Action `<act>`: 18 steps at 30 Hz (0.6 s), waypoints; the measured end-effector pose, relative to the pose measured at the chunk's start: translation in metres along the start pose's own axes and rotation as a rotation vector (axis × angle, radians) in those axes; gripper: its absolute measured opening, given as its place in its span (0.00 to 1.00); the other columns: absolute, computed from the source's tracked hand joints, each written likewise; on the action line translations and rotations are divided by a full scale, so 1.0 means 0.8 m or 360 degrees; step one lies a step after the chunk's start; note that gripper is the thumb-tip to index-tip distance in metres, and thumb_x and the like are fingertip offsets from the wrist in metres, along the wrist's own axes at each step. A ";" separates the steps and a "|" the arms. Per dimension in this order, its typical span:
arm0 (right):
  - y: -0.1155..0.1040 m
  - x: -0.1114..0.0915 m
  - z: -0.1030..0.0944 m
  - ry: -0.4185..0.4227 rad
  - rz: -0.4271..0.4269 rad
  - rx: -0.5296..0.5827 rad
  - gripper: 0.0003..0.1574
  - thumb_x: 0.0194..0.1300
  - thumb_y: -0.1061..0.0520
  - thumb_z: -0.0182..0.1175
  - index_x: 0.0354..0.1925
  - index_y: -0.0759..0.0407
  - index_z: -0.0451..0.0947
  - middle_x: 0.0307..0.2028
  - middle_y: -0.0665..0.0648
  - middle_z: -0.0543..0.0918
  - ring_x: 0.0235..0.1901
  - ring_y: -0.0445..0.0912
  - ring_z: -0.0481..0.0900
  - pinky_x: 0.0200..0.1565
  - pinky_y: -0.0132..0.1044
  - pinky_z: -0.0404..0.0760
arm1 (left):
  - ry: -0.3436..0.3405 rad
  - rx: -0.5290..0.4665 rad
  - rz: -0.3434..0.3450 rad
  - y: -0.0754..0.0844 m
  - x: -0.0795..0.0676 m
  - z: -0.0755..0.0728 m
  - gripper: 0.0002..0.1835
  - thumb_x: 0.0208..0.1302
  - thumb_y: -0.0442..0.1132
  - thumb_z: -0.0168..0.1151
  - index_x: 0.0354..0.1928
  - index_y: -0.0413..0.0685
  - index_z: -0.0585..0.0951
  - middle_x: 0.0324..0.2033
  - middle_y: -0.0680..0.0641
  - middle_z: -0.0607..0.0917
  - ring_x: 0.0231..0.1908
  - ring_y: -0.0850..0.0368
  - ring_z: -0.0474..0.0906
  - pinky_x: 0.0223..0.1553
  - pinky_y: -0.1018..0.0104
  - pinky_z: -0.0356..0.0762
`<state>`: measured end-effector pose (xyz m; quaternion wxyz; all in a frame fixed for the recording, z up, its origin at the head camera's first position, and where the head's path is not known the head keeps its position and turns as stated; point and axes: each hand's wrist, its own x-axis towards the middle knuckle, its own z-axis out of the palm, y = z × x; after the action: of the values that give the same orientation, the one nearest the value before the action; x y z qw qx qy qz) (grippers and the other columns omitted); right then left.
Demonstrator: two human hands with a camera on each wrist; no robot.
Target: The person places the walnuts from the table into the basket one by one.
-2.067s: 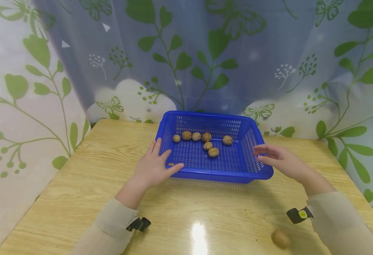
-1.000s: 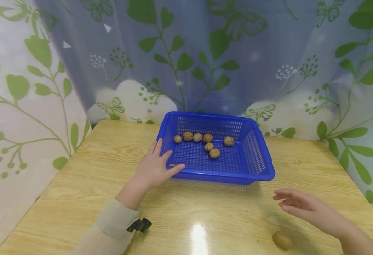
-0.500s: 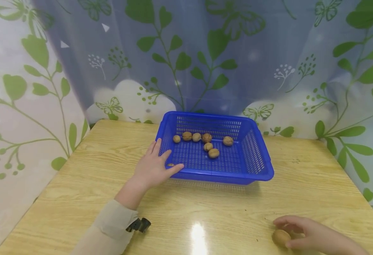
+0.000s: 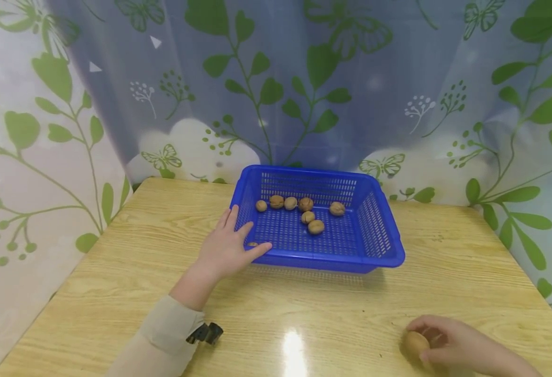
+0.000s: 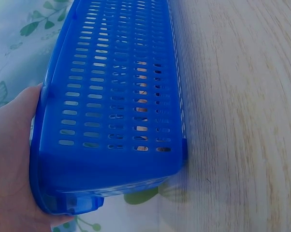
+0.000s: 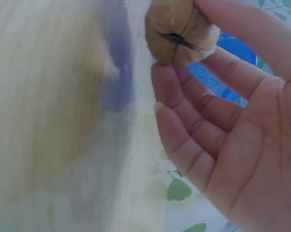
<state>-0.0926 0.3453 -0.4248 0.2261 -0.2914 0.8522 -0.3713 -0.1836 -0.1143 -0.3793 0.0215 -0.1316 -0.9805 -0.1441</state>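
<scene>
Low on the right of the head view, my right hand [image 4: 457, 343] pinches a walnut [image 4: 416, 345] between thumb and fingertips. Seen from the right wrist, the walnut [image 6: 181, 34] shows a dark crack at its end, with the thumb on one side and fingertips below. My left hand [image 4: 224, 248] rests on the near left corner of a blue plastic basket [image 4: 323, 257], fingers spread over the rim. In the left wrist view that hand [image 5: 12, 145] lies along the rim beside the slotted wall. Several walnuts [image 4: 316, 226] sit on the basket floor, one partly hidden near the left thumb.
The basket stands on a wooden table [image 4: 304, 314] towards its back edge. Behind and at the sides hangs a printed curtain [image 4: 285, 104] with leaves and butterflies. A black strap device [image 4: 205, 333] sits on the left wrist over a sleeve [image 4: 163, 335].
My right hand has left the basket's right side, come down towards the near right and taken hold of the walnut on the table. The left hand and basket have stayed in place.
</scene>
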 end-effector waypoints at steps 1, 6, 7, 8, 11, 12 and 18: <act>0.000 0.001 -0.001 0.0037 -0.0048 -0.0041 0.23 0.61 0.56 0.62 0.53 0.62 0.73 0.48 0.42 0.78 0.41 0.33 0.75 0.36 0.31 0.77 | -0.0002 0.0002 -0.0002 0.000 0.000 0.000 0.47 0.58 0.75 0.39 0.66 0.45 0.68 0.70 0.35 0.45 0.70 0.40 0.38 0.63 0.43 0.54; -0.012 0.005 -0.009 0.0170 -0.0110 -0.0158 0.23 0.60 0.59 0.63 0.54 0.63 0.72 0.49 0.39 0.77 0.42 0.33 0.74 0.37 0.32 0.77 | -0.0001 0.0004 -0.0003 0.000 0.000 0.000 0.47 0.58 0.75 0.38 0.66 0.45 0.68 0.71 0.35 0.45 0.70 0.40 0.37 0.62 0.43 0.54; -0.015 0.007 -0.011 0.0191 -0.0115 -0.0173 0.23 0.60 0.59 0.63 0.53 0.64 0.72 0.49 0.40 0.77 0.42 0.34 0.74 0.38 0.32 0.77 | -0.0001 0.0003 -0.0002 0.001 0.000 -0.001 0.47 0.58 0.75 0.38 0.66 0.45 0.68 0.71 0.35 0.45 0.70 0.40 0.37 0.63 0.43 0.54; -0.018 0.009 -0.013 0.0213 -0.0119 -0.0196 0.23 0.60 0.59 0.63 0.53 0.64 0.73 0.49 0.40 0.77 0.42 0.34 0.75 0.38 0.33 0.77 | -0.0002 0.0003 -0.0002 0.001 0.000 -0.001 0.47 0.58 0.75 0.38 0.66 0.45 0.68 0.71 0.35 0.45 0.70 0.40 0.38 0.63 0.44 0.54; -0.029 0.015 -0.019 0.0271 -0.0112 -0.0239 0.23 0.60 0.58 0.63 0.53 0.64 0.73 0.49 0.43 0.78 0.43 0.34 0.74 0.40 0.32 0.77 | -0.0006 0.0002 -0.0002 0.001 0.000 -0.001 0.47 0.58 0.75 0.39 0.65 0.44 0.68 0.70 0.34 0.45 0.70 0.39 0.38 0.63 0.44 0.54; -0.033 0.017 -0.022 0.0288 -0.0106 -0.0247 0.23 0.60 0.58 0.63 0.53 0.63 0.73 0.49 0.44 0.78 0.43 0.34 0.74 0.41 0.32 0.77 | -0.0008 0.0001 -0.0004 0.002 -0.001 -0.001 0.47 0.58 0.75 0.39 0.65 0.44 0.68 0.70 0.35 0.45 0.70 0.39 0.38 0.63 0.44 0.54; -0.059 0.040 -0.043 0.0357 -0.0075 -0.0262 0.23 0.62 0.56 0.62 0.55 0.61 0.73 0.49 0.47 0.79 0.44 0.35 0.74 0.43 0.33 0.77 | 0.0013 -0.0005 0.0000 0.001 0.000 0.000 0.47 0.58 0.75 0.40 0.65 0.44 0.68 0.70 0.34 0.45 0.69 0.39 0.38 0.62 0.43 0.54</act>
<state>-0.1209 0.3149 -0.3729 0.0961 -0.2856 0.8925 -0.3356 -0.1830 -0.1134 -0.3792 0.0253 -0.1311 -0.9802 -0.1463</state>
